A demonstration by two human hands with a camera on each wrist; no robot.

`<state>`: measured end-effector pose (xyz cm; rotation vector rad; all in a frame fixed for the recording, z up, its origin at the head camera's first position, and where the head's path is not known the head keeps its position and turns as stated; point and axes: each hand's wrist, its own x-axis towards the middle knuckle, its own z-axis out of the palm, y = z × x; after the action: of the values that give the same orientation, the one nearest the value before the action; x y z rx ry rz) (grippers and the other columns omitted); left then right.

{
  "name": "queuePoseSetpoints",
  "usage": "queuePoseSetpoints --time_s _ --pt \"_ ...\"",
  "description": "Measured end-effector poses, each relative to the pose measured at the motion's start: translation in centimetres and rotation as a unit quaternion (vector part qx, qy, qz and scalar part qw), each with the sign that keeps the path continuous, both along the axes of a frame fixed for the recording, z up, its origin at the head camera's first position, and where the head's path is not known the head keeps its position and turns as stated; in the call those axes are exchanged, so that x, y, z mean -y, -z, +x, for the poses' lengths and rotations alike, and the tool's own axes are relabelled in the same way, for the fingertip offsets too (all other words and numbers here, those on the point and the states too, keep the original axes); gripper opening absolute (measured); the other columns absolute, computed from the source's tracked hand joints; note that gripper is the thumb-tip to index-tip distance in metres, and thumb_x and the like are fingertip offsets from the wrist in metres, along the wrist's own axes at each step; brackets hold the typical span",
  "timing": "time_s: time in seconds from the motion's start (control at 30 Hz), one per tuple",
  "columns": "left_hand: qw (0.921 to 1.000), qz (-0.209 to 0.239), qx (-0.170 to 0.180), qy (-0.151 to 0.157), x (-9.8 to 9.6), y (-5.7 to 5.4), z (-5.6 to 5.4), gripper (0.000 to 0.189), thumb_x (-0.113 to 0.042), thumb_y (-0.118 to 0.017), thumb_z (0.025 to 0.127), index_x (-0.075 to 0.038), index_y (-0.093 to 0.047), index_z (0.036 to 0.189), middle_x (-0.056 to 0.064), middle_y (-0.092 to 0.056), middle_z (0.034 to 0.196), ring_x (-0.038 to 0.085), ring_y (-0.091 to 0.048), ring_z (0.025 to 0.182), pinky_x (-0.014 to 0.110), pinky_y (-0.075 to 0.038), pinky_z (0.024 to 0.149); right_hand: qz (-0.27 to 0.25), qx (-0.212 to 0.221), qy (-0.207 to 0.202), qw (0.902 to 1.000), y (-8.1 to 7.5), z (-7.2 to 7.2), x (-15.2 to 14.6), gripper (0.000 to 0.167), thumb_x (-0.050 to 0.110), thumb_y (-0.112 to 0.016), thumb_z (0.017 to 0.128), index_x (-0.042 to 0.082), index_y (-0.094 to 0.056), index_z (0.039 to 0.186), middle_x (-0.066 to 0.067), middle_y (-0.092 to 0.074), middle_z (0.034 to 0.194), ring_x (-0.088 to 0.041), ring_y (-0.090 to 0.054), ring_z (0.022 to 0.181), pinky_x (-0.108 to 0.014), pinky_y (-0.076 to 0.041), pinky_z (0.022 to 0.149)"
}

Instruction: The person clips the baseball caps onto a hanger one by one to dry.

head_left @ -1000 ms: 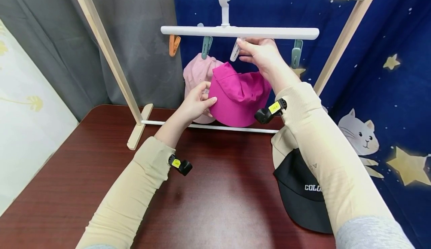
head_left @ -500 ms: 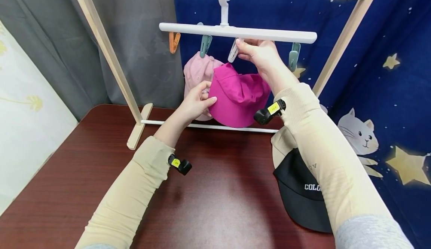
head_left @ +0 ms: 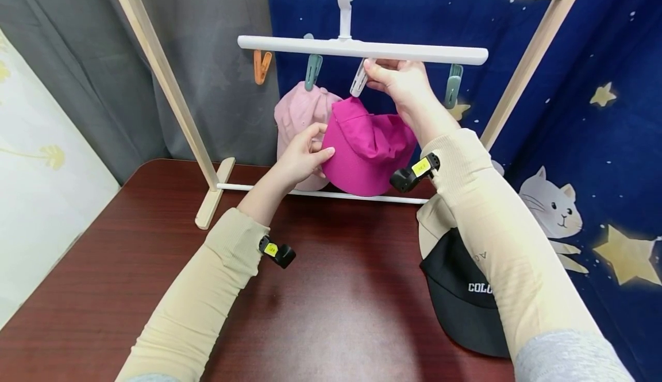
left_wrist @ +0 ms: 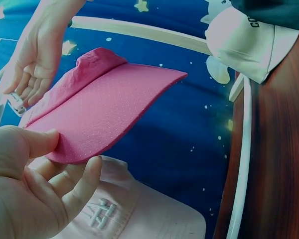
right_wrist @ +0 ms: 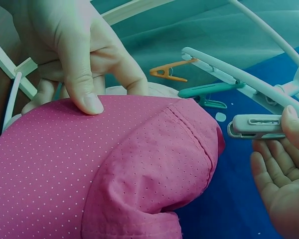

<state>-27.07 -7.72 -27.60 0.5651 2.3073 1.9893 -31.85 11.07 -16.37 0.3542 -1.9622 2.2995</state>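
My left hand (head_left: pixel 301 161) pinches the brim of a magenta cap (head_left: pixel 369 146) between thumb and fingers, holding it up below the white hanger (head_left: pixel 414 52). My right hand (head_left: pixel 408 89) squeezes a white clip (head_left: pixel 359 77) that hangs from the hanger. In the right wrist view, the clip (right_wrist: pixel 256 126) points toward the cap's crown (right_wrist: pixel 189 129), with a small gap between them. Behind the magenta cap, a pale pink cap (head_left: pixel 305 109) hangs from a teal clip (head_left: pixel 313 72). Its raised letters (left_wrist: pixel 102 212) show in the left wrist view.
An orange clip (head_left: pixel 261 67) and another teal clip (head_left: pixel 453 86) also hang from the hanger. A wooden-sided rack (head_left: pixel 532 63) stands on the dark red table (head_left: pixel 320 290). At the right lie a black cap (head_left: pixel 460 290) and a beige cap (head_left: pixel 434 221), partly behind my right sleeve.
The hanger has tilted and its left end has shifted slightly left, carrying the pale pink cap with it. The white clip and the magenta cap's top are a little closer together.
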Motion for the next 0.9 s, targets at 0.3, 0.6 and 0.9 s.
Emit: queuePoseSetpoints --time_s 0.3,0.6,0.9 --pt "1.0 -0.005 0.001 0.004 -0.1 -0.4 0.1 0.034 0.0 -0.054 0.096 -0.002 -0.045 0.129 0.024 -0.065 0.104 0.018 -0.062 0.072 0.035 -0.053 0.054 -0.017 0.001 0.008 0.9998 0.2 0.0 0.0 0.016 -0.003 -0.069 0.085 0.0 -0.066 0.101 -0.007 -0.067 0.084 -0.017 -0.062 0.084 -0.036 -0.048 0.091" --pt "0.9999 -0.01 0.0 0.007 -0.3 -0.8 0.2 0.033 -0.001 -0.053 0.097 -0.004 -0.046 0.129 0.022 -0.065 0.106 0.018 -0.061 0.068 0.034 -0.052 0.054 -0.014 -0.007 0.004 0.9999 0.1 0.1 -0.4 0.014 -0.003 -0.069 0.085 0.0 -0.067 0.098 -0.009 -0.067 0.085 -0.017 -0.063 0.081 -0.033 -0.05 0.087" --pt "0.9998 -0.006 -0.018 0.011 -0.5 -1.1 0.2 0.034 0.0 -0.054 0.096 -0.003 -0.046 0.129 0.022 -0.065 0.104 0.018 -0.06 0.064 0.036 -0.051 0.053 -0.021 -0.012 -0.004 0.9997 0.2 0.1 -0.6 0.009 -0.004 -0.068 0.085 0.002 -0.067 0.091 -0.008 -0.068 0.081 -0.017 -0.064 0.075 -0.032 -0.051 0.082"
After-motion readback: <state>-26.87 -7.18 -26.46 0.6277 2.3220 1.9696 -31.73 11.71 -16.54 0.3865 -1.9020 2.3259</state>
